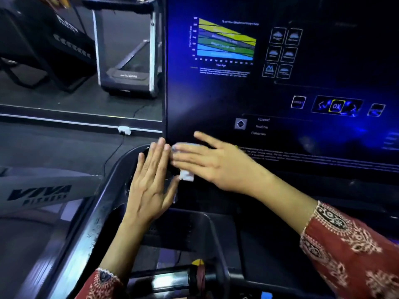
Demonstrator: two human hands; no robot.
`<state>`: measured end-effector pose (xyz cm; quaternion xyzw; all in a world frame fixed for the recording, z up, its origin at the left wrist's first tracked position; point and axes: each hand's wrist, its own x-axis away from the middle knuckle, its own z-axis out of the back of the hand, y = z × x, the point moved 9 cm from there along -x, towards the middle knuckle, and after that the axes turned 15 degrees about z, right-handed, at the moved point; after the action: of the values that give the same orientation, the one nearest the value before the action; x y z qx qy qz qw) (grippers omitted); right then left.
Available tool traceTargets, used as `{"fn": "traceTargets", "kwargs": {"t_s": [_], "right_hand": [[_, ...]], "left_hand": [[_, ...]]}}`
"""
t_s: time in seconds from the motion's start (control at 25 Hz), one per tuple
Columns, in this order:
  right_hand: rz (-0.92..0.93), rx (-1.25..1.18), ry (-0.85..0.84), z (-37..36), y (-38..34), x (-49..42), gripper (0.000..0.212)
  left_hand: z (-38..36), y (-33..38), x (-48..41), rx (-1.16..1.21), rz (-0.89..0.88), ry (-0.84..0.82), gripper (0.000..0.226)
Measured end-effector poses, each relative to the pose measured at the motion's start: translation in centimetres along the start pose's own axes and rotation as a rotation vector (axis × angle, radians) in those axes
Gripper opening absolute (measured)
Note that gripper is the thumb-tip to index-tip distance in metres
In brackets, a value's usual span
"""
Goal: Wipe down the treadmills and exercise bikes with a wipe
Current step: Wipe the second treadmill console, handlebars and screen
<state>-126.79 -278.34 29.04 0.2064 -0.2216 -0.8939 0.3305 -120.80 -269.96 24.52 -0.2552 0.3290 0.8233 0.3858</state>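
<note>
A treadmill console (216,100) fills the upper right, black with a coloured heart-rate chart and lit buttons. My right hand (213,162) lies flat with straight fingers on a pale wipe (186,174), pressing it at the console's lower left corner. Bits of the wipe show above and below the fingers. My left hand (151,182) is flat with straight fingers, upright beside the right fingertips, over the black cup holder tray (121,169). Whether it touches the wipe I cannot tell.
A black handlebar (172,279) with a yellow and red safety clip (199,263) crosses the bottom. A grey side rail marked VIVA (41,193) runs at left. Another treadmill (127,61) stands at the back on the dark floor, with a cable and white plug (124,130).
</note>
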Motion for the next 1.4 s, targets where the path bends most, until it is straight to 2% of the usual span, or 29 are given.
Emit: {"fn": "traceTargets", "kwargs": {"t_s": [0.08, 0.16, 0.24, 0.32, 0.4, 0.52, 0.6, 0.64, 0.76, 0.84, 0.92, 1.0, 1.08, 1.12, 1.2, 1.28, 1.4], "right_hand": [[-0.18, 0.085, 0.017, 1.0, 2.3, 0.9, 0.046], [-0.325, 0.125, 0.028, 1.6, 2.3, 3.8, 0.056], [-0.264, 0.101, 0.005, 1.0, -0.1, 4.3, 0.058], [-0.159, 0.085, -0.03, 0.0, -1.4, 2.0, 0.05], [-0.188, 0.139, -0.003, 0.5, 0.5, -0.3, 0.045], [-0.542, 0.333, 0.079, 3.8, 5.3, 2.8, 0.047], [-0.814, 0.314, 0.201, 5.5, 5.6, 8.2, 0.05], [-0.865, 0.278, 0.239, 5.7, 4.5, 9.8, 0.05], [-0.731, 0.193, 0.233, 3.7, 1.2, 7.9, 0.043], [-0.636, 0.189, 0.217, 3.9, 3.1, 6.0, 0.039], [-0.684, 0.276, 0.237, 6.0, 7.0, 7.2, 0.04], [-0.866, 0.319, 0.325, 8.0, 9.2, 11.1, 0.042], [-1.044, 0.305, 0.381, 7.9, 7.7, 13.8, 0.045], [-1.075, 0.29, 0.372, 7.1, 6.3, 13.6, 0.046], [-0.98, 0.256, 0.32, 5.4, 4.5, 11.2, 0.048], [-0.875, 0.259, 0.276, 6.0, 6.6, 9.9, 0.049], [-0.997, 0.346, 0.311, 9.4, 11.2, 13.7, 0.049]], "left_hand": [[0.2, -0.9, -0.6, 0.056, 0.089, 0.001, 0.061], [0.1, -0.9, -0.8, 0.079, 0.087, -0.01, 0.061], [-0.4, 0.0, -0.7, 0.094, 0.009, -0.028, 0.061], [-0.5, 0.5, -0.9, 0.106, -0.029, -0.022, 0.06], [-0.1, 0.4, -2.0, 0.097, -0.006, 0.023, 0.057], [0.5, 2.3, -4.4, 0.064, -0.073, 0.065, 0.058], [0.2, 4.4, -5.4, 0.049, -0.162, 0.047, 0.057], [0.1, 5.2, -5.7, 0.045, -0.182, 0.045, 0.057], [-0.1, 6.2, -6.4, 0.042, -0.184, 0.053, 0.059], [-0.1, 7.1, -7.1, 0.057, -0.193, 0.053, 0.061], [0.1, 8.4, -8.3, 0.063, -0.22, 0.054, 0.062], [0.3, 9.7, -9.4, 0.054, -0.243, 0.066, 0.062], [0.3, 10.7, -10.1, 0.048, -0.252, 0.076, 0.062], [0.3, 11.2, -10.3, 0.051, -0.257, 0.084, 0.062], [0.4, 12.1, -10.8, 0.055, -0.283, 0.114, 0.062], [0.9, 13.1, -12.0, 0.044, -0.315, 0.165, 0.06], [1.2, 14.9, -14.1, 0.011, -0.308, 0.218, 0.057]]}}
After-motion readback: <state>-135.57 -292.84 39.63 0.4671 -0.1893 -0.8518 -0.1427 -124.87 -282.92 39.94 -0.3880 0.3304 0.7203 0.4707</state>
